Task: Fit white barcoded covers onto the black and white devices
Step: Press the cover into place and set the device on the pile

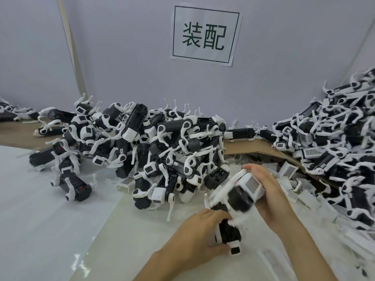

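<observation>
White barcoded cover (252,184) sits at the upper end of a black and white device (236,201), which is held in both hands at the front right of the desk (60,230), just beside the central heap of devices (142,142). Right hand (272,197): grip curled round the cover, fingers over its far edge. Left hand (199,230): grip closed round the device's lower black body. Whether the cover is fully seated cannot be told, as the item is blurred. Risks judged: the cover may go on skewed or stop short of seating if pressed off-axis. A thin white limb may catch under the cover's edge. The device may slip from the grip into the heap and mix with unfitted units. Appearance: the cover is a small white box-like cap with a grey barcode panel facing up. The device has a black body with curved white limbs.
</observation>
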Demonstrator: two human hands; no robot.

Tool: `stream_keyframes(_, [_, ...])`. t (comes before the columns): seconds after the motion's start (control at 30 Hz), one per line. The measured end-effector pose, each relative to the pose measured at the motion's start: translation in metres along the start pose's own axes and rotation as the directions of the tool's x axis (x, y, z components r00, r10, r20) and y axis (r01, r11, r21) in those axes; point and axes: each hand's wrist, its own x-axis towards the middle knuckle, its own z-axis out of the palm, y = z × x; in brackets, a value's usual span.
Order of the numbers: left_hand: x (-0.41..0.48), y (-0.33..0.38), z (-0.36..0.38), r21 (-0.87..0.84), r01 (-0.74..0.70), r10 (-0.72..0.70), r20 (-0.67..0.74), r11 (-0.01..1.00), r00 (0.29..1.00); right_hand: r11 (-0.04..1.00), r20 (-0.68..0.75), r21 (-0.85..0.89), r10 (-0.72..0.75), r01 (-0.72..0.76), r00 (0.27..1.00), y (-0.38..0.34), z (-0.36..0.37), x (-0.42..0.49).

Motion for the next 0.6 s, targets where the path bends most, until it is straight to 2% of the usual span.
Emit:
stream_keyframes(0.13, [-0.001, -0.003, 0.001, 0.012, 0.008, -0.008, -0.017, 1.000, 1.000, 0.960, 0.301, -0.273, 0.137, -0.052, 0.944, -0.041, -0.002, 0.002])
stream_keyframes(0.2, [0.000, -0.004, 0.003, 0.038, -0.014, 0.014, -0.016, 0.999, 1.000, 0.888, 0.385, -0.459, 0.221, -0.022, 0.896, -0.073, -0.007, 0.007])
stream_keyframes(0.23, [0.000, -0.005, 0.004, 0.040, -0.017, 0.017, 0.001, 0.999, 1.000, 0.871, 0.389, -0.490, 0.197, 0.022, 0.900, -0.091, -0.011, 0.014])
stream_keyframes(0.27, [0.001, -0.006, 0.005, 0.039, -0.017, 0.016, 0.016, 0.999, 1.000, 0.894, 0.351, -0.444, 0.113, 0.059, 0.929, -0.112, -0.017, 0.025])
stream_keyframes(0.3, [0.002, -0.008, 0.006, 0.038, -0.015, 0.014, 0.022, 0.999, 1.000, 0.947, 0.250, -0.309, -0.005, 0.085, 0.968, -0.136, -0.025, 0.039])
stream_keyframes(0.33, [0.002, -0.009, 0.007, 0.037, -0.014, 0.014, 0.017, 0.999, 1.000, 0.989, 0.085, -0.087, -0.109, 0.117, 0.990, -0.161, -0.036, 0.055])
stream_keyframes(0.37, [0.003, -0.010, 0.008, 0.037, -0.014, 0.014, 0.011, 0.999, 1.000, 0.967, -0.082, 0.177, -0.169, 0.181, 0.982, -0.186, -0.047, 0.070])
stream_keyframes(0.4, [0.003, -0.010, 0.009, 0.039, -0.013, 0.013, 0.010, 0.999, 1.000, 0.890, -0.219, 0.367, -0.200, 0.271, 0.955, -0.208, -0.058, 0.086])
stream_keyframes(0.43, [0.003, -0.009, 0.010, 0.039, -0.011, 0.010, 0.013, 0.999, 1.000, 0.827, -0.330, 0.449, -0.198, 0.338, 0.923, -0.225, -0.073, 0.102])
stream_keyframes(0.47, [0.003, -0.009, 0.011, 0.036, -0.009, 0.008, 0.018, 0.999, 1.000, 0.832, -0.422, 0.410, -0.190, 0.374, 0.887, -0.239, -0.085, 0.115])
stream_keyframes(0.5, [0.003, -0.010, 0.011, 0.033, -0.007, 0.006, 0.019, 0.999, 1.000, 0.885, -0.463, 0.299, -0.191, 0.356, 0.865, -0.246, -0.090, 0.121])
stream_keyframes(0.53, [0.004, -0.011, 0.011, 0.031, -0.004, 0.003, 0.023, 1.000, 1.000, 0.940, -0.484, 0.144, -0.205, 0.309, 0.850, -0.244, -0.089, 0.123])
stream_keyframes(0.6, [0.004, -0.014, 0.011, 0.037, 0.000, -0.001, 0.032, 0.999, 0.999, 0.960, -0.452, -0.137, -0.281, 0.245, 0.847, -0.217, -0.074, 0.115])
